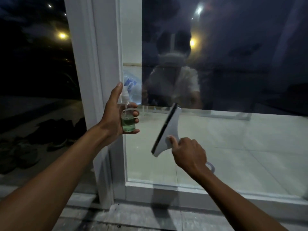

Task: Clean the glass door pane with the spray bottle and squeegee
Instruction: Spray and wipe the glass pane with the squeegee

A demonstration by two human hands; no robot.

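The glass door pane (pixel 225 130) fills the middle and right, set in a white frame (pixel 106 64). My left hand (pixel 115 114) grips a small clear spray bottle (pixel 128 120) with green liquid, held upright at the pane's left edge, index finger raised above the white nozzle. My right hand (pixel 188 154) holds the handle of a white squeegee (pixel 168 130), thumb pressed on its body. Its black rubber blade slants from upper right to lower left against the lower part of the pane.
The pane reflects a person in a white shirt. Through it I see a pale tiled floor and a plastic water jug (pixel 131 87). Dark shoes (pixel 55 135) lie on the ground at the left. A concrete threshold (pixel 133 215) runs below the frame.
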